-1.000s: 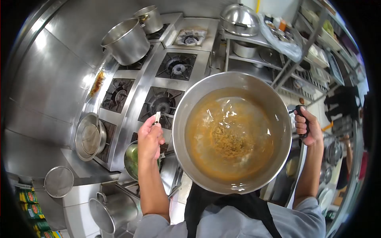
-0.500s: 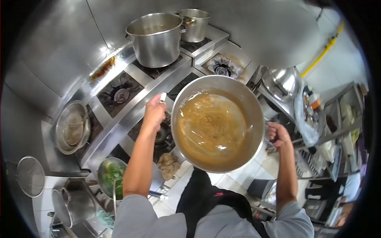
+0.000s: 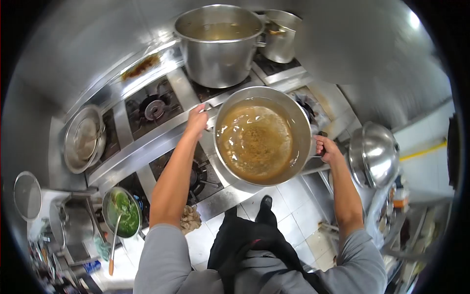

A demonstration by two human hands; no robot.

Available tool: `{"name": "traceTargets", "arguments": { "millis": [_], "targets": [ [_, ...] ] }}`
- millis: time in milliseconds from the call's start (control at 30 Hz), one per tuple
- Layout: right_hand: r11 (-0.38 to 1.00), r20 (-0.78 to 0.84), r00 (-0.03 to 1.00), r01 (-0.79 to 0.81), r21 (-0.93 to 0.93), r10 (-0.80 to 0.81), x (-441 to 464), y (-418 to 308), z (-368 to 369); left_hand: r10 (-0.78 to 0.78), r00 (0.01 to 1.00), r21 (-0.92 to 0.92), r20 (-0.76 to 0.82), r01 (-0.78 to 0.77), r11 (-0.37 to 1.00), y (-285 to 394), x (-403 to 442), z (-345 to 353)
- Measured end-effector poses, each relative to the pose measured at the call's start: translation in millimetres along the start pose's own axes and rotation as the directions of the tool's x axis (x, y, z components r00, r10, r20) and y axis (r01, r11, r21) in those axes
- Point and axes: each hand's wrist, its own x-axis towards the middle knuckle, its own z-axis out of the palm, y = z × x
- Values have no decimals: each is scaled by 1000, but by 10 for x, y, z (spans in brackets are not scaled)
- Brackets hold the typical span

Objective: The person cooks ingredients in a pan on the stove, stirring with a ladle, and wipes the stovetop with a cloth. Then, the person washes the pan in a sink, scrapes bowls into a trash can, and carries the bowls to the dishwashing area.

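A wide metal pan (image 3: 297,169) hangs between my hands over the front edge of the stove, holding cloudy brownish liquid with darker grains at its middle. My left hand (image 3: 197,120) is closed round the handle on its left side. Round the right handle, my right hand (image 3: 327,148) is closed as well. Behind the pan, a large metal pot (image 3: 215,61) with yellowish liquid stands on a burner. A smaller metal pot (image 3: 280,41) is beside it.
At the left are a metal bowl (image 3: 73,147) with a strainer inside and a pan of green food (image 3: 128,220) with a ladle. A round strainer (image 3: 27,196) hangs at the far left. A domed lid (image 3: 379,154) and yellow pipe (image 3: 422,150) are at the right.
The view has turned towards the back of the stove. The pan, with both hands still on its handles, has moved from beside the burners to near the large pot.
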Motion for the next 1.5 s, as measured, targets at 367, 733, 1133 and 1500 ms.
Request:
{"name": "traceTargets", "arguments": {
  "millis": [367,733,1133,1500],
  "targets": [
    [994,139,987,-75,-82,86,833,-400,-90,546,721,831,-428,76,551,-1156,-2024,-429],
    [997,14,998,-60,-44,61,979,-263,-223,364,567,597,-739,300,744,-1192,-2469,-1725],
    [1000,10,1000,-9,17,9,977,-253,-315,621,763,832,-179,-219,509,-1328,779,-47],
    [999,9,1000,-18,28,17,1017,-238,-373,687,723,735,73,-504,453,-1988,-227,-2172]
  ]
}}
